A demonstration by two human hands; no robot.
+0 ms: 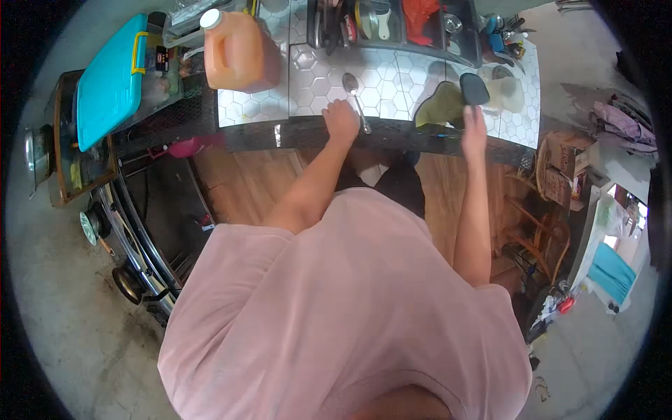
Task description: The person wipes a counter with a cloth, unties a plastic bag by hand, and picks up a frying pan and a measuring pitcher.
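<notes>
One spoon (pixel 354 98) lies on the tiled counter (pixel 392 77), bowl away from me, its handle running toward the front edge. My left hand (pixel 341 120) rests closed as a loose fist just beside the handle; I cannot tell whether it pinches the handle or only touches it. My right hand (pixel 474 129) reaches up to one dark flat piece (pixel 474 89), fingers at its lower edge; whether they clasp it is not clear. Beside it lies one olive cloth (pixel 439 105). I judge the spoon could slide off the edge if the fist nudges it. Further out stand one orange jug (pixel 239 50), one teal box (pixel 112 80) and one dish rack (pixel 392 24).
</notes>
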